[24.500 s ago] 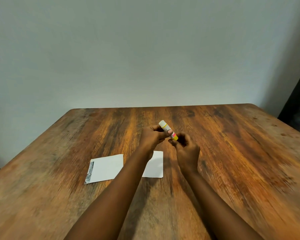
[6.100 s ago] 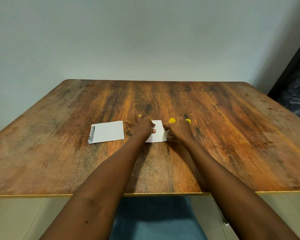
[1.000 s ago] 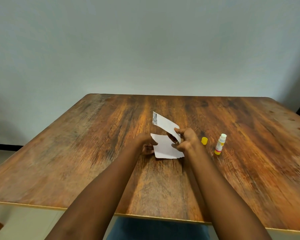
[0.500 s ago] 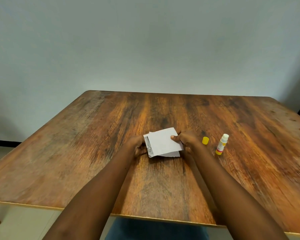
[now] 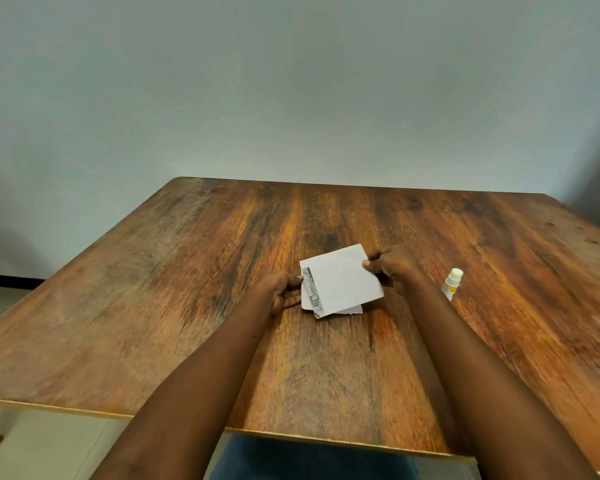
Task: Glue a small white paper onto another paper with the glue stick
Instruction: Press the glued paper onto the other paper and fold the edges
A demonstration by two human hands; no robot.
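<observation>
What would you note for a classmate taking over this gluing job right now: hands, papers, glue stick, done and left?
Left hand pinches the top paper at its left edge; right hand pinches its right edge. It lies skewed over the lower paper on the table. Glue stick stands uncapped, right of the right hand. Done: papers overlapped. Left: probably square them up, press flat, recap the stick.

Matt paper (image 5: 343,278), grainy wooden table (image 5: 187,306)
</observation>
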